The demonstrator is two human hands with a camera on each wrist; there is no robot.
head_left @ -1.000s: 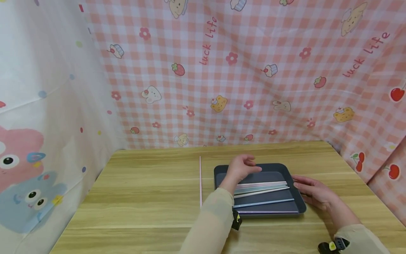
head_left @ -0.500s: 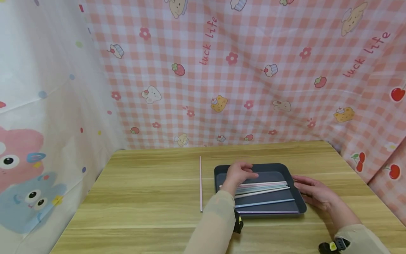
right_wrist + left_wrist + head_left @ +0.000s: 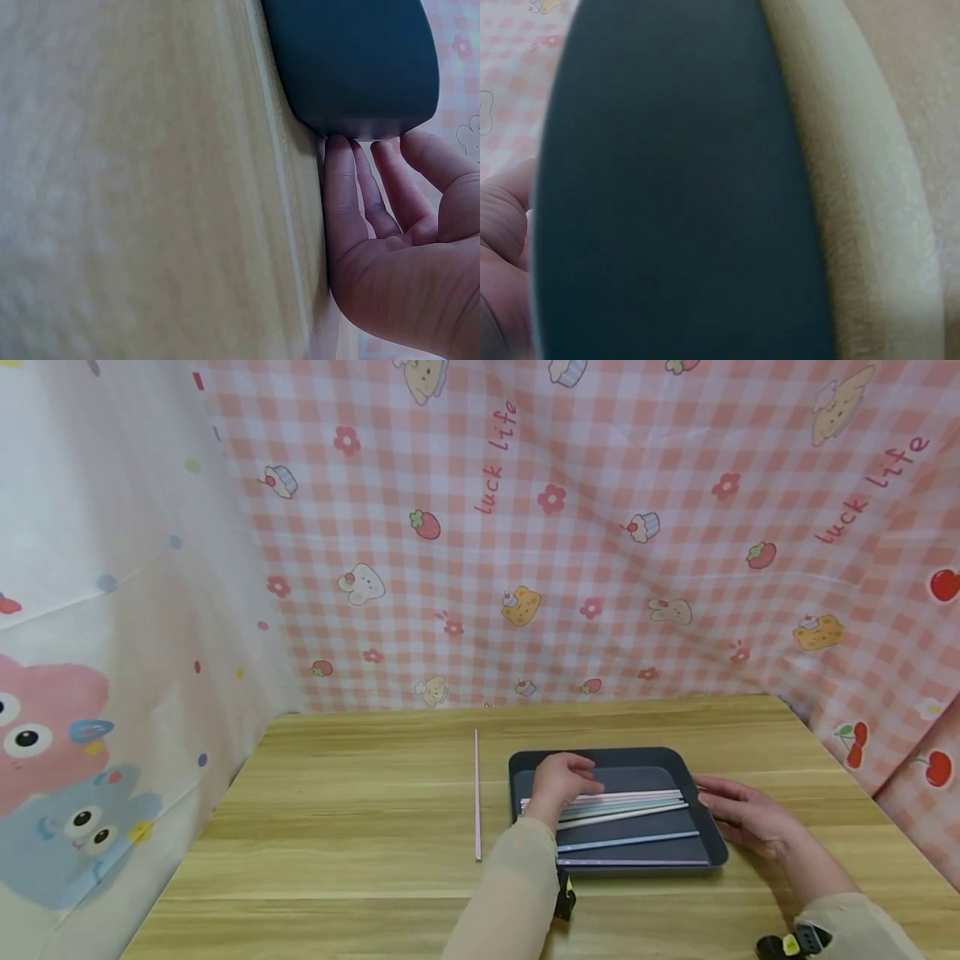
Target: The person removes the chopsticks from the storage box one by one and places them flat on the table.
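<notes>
A dark grey rectangular tray [image 3: 615, 767] rests on the wooden table in the head view. Several slender pastel chopsticks lie across it: a pink, teal and white group [image 3: 637, 800], a blue chopstick [image 3: 630, 842] and a purple chopstick [image 3: 637, 862]. My left hand [image 3: 561, 782] is above the tray's left part, thumb and fingers apart, just over the grouped chopsticks, whose left ends it partly hides. My right hand [image 3: 746, 814] touches the tray's right outer wall [image 3: 360, 67] with extended fingertips. In the left wrist view the tray's wall [image 3: 682, 187] hides most of that hand.
A single pink chopstick [image 3: 477, 793] lies on the table [image 3: 337, 827], left of the tray, pointing away from me. A pink checked cloth [image 3: 480, 560] hangs behind the table, with a white printed cloth [image 3: 135, 635] on the left.
My left hand has moved down and slightly left, closer to the grouped chopsticks. The right hand stays at the tray's right side. The view has shifted very slightly.
</notes>
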